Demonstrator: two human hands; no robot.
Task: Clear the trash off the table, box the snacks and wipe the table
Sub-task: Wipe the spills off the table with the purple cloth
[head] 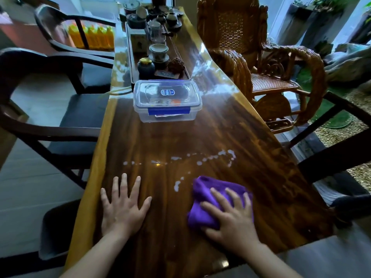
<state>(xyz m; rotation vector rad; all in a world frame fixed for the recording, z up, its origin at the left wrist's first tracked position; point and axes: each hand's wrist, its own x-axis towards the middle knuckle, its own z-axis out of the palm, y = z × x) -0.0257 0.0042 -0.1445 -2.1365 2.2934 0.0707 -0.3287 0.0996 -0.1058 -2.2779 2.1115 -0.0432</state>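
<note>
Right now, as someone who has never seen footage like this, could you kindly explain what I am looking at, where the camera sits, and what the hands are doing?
There is no machine here: these are a person's two bare hands, filmed by one wide-angle camera worn on the head, looking forward and down. That is why the forearms enter from the bottom edge.

The left hand lies flat, fingers spread, on a long polished wooden table. The right hand presses a purple cloth onto the tabletop. Just beyond the cloth runs a trail of pale droplets, not yet wiped.

Farther along stands a clear plastic box with its lid on and a blue clasp; something lies inside, but I cannot tell what. Behind it is a tea tray crowded with cups and jars. Chairs stand on both sides.
</note>
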